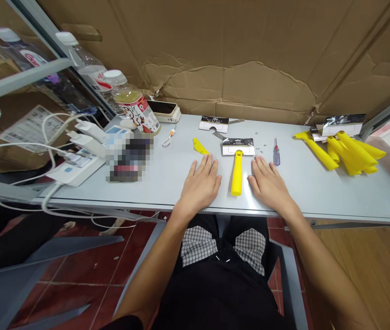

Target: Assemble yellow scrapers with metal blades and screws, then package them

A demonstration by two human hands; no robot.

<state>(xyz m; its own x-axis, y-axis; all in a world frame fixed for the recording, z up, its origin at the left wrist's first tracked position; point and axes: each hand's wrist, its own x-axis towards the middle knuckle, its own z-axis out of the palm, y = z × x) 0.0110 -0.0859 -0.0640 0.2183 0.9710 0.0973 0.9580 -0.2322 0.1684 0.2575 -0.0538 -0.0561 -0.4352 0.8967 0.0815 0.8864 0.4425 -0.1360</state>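
Observation:
Both hands rest palm down at the near part of the table. My left hand [201,182] lies flat with its fingers stretched forward, just below a flat yellow plastic piece [200,146] with small holes. Lying flat as well, my right hand [269,182] has nothing in it. Between them is a yellow handle [236,176], its far end at a black and white header card [238,146]. A metal blade [219,135] lies behind that card. Beyond my right fingertips are several tiny dark screws [259,149] and a small screwdriver [276,156] with a translucent purple handle.
Yellow handles [356,156] with another card [344,124] are piled at the right. A further card [214,124] lies at the back. On the left stand a power strip [74,172] with white cables, a drink bottle [136,107] and a pixelated object [131,158]. Cardboard [249,46] walls the back.

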